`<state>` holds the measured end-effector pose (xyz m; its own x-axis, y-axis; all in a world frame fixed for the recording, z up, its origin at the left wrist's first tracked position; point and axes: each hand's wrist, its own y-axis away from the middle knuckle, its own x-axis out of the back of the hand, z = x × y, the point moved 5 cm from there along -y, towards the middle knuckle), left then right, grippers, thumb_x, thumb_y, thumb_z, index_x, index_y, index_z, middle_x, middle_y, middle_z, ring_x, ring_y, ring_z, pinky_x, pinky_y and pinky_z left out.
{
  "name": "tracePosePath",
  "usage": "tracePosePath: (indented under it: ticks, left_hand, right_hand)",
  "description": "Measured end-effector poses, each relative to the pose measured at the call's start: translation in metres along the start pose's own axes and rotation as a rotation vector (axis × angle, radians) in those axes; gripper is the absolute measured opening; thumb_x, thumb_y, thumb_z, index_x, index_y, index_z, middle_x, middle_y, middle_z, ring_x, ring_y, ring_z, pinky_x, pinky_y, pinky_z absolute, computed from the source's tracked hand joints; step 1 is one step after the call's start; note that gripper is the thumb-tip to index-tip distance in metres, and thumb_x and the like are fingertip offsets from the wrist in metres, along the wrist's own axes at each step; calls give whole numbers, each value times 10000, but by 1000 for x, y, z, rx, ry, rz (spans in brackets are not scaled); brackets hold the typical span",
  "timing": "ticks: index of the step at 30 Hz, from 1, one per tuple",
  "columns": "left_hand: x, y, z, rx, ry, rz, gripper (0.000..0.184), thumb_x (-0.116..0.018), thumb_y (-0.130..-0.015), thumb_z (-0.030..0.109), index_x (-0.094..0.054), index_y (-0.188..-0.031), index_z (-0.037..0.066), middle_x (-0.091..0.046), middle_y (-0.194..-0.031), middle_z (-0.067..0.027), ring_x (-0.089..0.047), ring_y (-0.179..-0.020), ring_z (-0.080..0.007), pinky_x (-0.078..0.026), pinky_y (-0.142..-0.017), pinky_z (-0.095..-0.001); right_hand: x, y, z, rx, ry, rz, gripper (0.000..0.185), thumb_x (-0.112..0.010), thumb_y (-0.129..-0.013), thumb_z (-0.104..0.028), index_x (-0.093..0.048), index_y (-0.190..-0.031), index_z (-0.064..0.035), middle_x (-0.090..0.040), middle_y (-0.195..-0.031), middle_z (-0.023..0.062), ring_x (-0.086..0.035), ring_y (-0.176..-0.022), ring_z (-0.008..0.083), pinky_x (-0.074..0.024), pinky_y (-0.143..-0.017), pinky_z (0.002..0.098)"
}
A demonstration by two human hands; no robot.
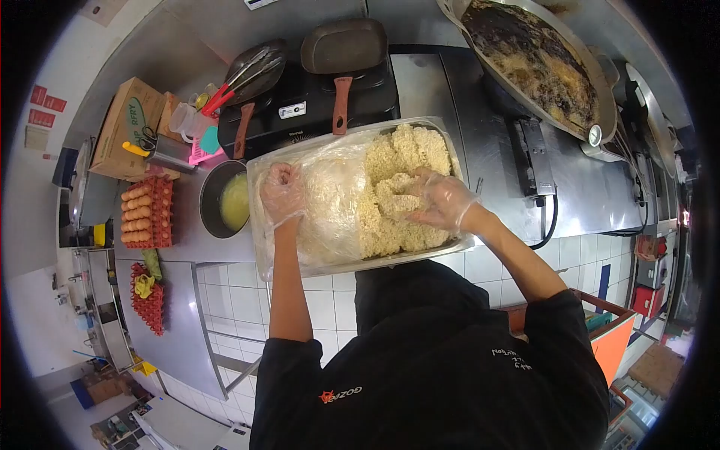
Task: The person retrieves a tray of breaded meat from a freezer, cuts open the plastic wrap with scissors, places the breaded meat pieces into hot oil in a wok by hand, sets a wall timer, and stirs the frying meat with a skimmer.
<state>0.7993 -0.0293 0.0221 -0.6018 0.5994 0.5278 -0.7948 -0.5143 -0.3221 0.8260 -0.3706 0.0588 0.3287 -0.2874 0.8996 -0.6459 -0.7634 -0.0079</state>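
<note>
A large metal tray [420, 259] lies before me, holding pale crumb-coated pieces [412, 148] in its right part. Clear plastic film [330, 187] covers its left and middle part, over something pale. My right hand [444, 201], in a clear plastic glove, has its fingers curled around a breaded piece [396, 193] among the others. Over the film's left side my left hand [283, 193], gloved too, is closed; what its fingers hold, if anything, is hidden.
A bowl of yellowish liquid [234, 202] stands left of the tray, near stacked eggs [136, 214]. Behind are a square pan [345, 46] and a round pan with tongs [255, 71]. At upper right, a big wok of bubbling oil [532, 67] sits beside a control box [532, 157].
</note>
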Motion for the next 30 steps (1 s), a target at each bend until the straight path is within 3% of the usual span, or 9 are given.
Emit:
tracePosePath:
  ticks: [2, 5, 8, 12, 14, 17, 21, 27, 30]
  left_hand:
    - [0, 0, 1, 79, -53, -14, 140, -780, -919, 151, -678, -886, 61, -562, -646, -8, -488, -585, -114, -423, -571, -313]
    - [0, 0, -2, 105, -41, -33, 222, -810, -922, 230, -671, -888, 60, -574, -707, -6, -509, -666, -125, -442, -634, -320]
    - [1, -1, 0, 82, -78, -52, 226, -809, -922, 231, -668, -887, 57, -578, -712, -14, -514, -671, -131, -446, -642, -323]
    - [0, 0, -1, 125, -58, -64, 229, -809, -920, 230, -664, -884, 56, -577, -710, -16, -513, -671, -130, -449, -644, -325]
    - [0, -1, -4, 104, -47, -57, 220, -806, -918, 226, -669, -890, 56, -574, -704, -14, -513, -667, -132, -452, -647, -326]
    - [-1, -2, -4, 85, -48, -33, 211, -806, -914, 219, -673, -884, 58, -576, -701, -12, -511, -660, -132, -451, -644, -326]
    - [2, 0, 4, 89, -66, -40, 207, -805, -913, 222, -680, -878, 60, -585, -701, -18, -520, -659, -133, -453, -642, -328]
    - [1, -1, 0, 42, -80, -24, 179, -801, -913, 171, -668, -877, 57, -586, -665, -28, -499, -596, -136, -429, -580, -329]
    - [2, 2, 3, 0, -83, 0, 186, -805, -913, 171, -664, -881, 55, -578, -663, -31, -500, -609, -138, -430, -589, -328]
  right_hand:
    - [-2, -7, 5, -185, -249, -213, 728, -775, -916, -548, -619, -1467, -99, -591, -1491, 202, -624, -1329, 330, -555, -1053, 420]
    - [-3, -6, 24, -584, -680, -224, 769, -737, -945, -574, -600, -1482, -42, -598, -1456, 284, -611, -1333, 364, -582, -1027, 481]
    - [12, 0, 22, -778, -983, -224, 855, -682, -966, -636, -540, -1516, 3, -532, -1534, 265, -535, -1419, 348, -593, -1040, 503]
    - [6, 3, 23, -779, -1066, -167, 911, -637, -977, -670, -462, -1568, 1, -433, -1614, 250, -430, -1499, 366, -605, -1033, 520]
    - [0, 4, 20, -780, -1197, -236, 976, -651, -970, -665, -329, -1641, -35, -197, -1738, 215, -186, -1615, 369, -459, -1149, 648]
    - [-8, 6, 27, -823, -1270, -195, 965, -661, -970, -652, -330, -1644, -46, -217, -1735, 205, -178, -1617, 363, -472, -1143, 645]
    - [-16, 9, 28, -749, -1203, -264, 955, -671, -967, -642, -341, -1642, -52, -291, -1706, 212, -242, -1598, 370, -489, -1133, 636]
    - [14, 7, 15, -671, -1110, -162, 986, -745, -945, -573, -387, -1553, 116, -457, -1576, 280, -494, -1449, 345, -541, -1104, 568]
    - [55, 9, 2, -661, -1050, -147, 851, -778, -956, -444, -457, -1498, 128, -578, -1454, 263, -601, -1339, 334, -663, -934, 482]
